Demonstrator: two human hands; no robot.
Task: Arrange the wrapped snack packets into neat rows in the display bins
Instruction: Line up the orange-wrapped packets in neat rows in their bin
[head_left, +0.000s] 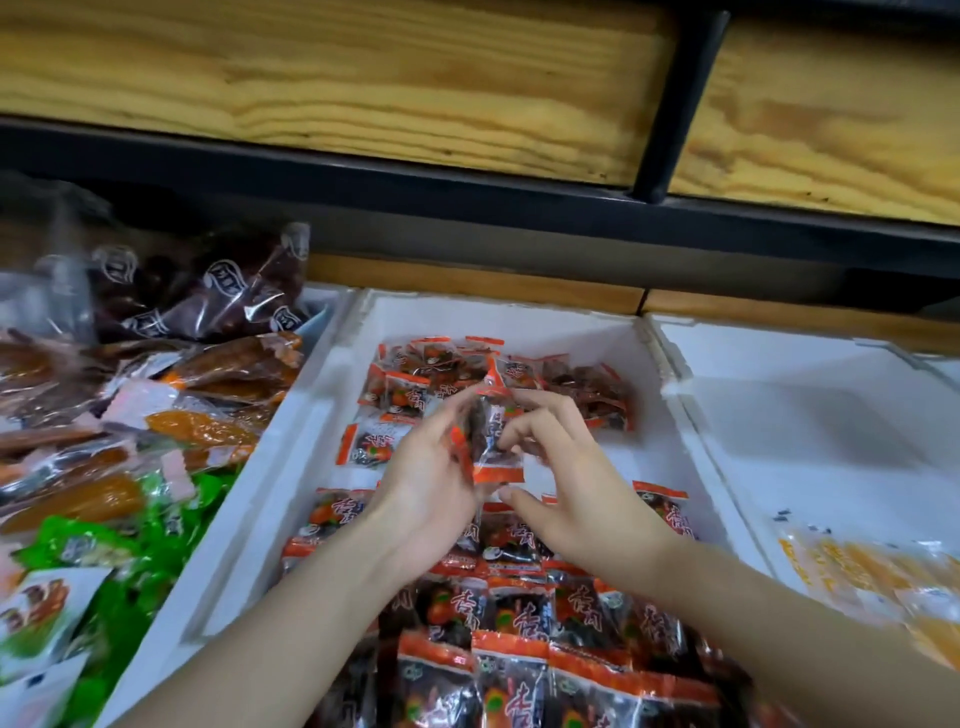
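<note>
Mixed packets (104, 441) are crowding up against the middle bin (306, 447). Above it, the left hand (431, 483) is gripping a stack of red packets (491, 447), with the right hand (566, 483) pinching its other edge. Bare floor is lying open beyond the red rows (519, 623). Yellow packets (857, 571) are lying in the right bin (779, 415).

This was a shop: white foam bins (306, 431) of wrapped snack packets (524, 618) sat under wooden shelving (363, 88) across the top.

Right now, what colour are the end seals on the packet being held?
Orange-red on the held packet, with a dark, partly clear middle. The head view, the only one, shows it.
</note>
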